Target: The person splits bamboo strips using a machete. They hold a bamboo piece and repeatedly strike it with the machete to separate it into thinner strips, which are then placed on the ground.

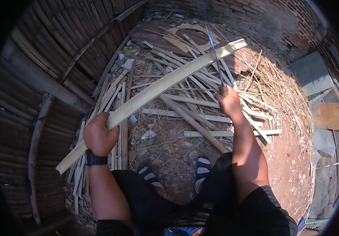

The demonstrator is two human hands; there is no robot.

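We see the left hand (98, 135), lower left of centre, with its grip closed tight around a long pale bamboo slat (157, 88) that runs diagonally from the lower left of the frame up to the upper right. A dark watch (95, 159) sits on that wrist. The right hand (228, 103), right of centre, has its grip closed on the wooden handle of a long knife (215, 55); the blade points up the frame and crosses the slat near its far end, though we cannot tell whether the edge is biting in. Beneath both lies a loose heap of split strips (201, 98) on bare dirt ground (291, 157) littered with dry shavings. Two sandalled feet (177, 173) show at lower centre. A bamboo wall (47, 70) fills the left side, a brick wall (291, 19) the upper right.
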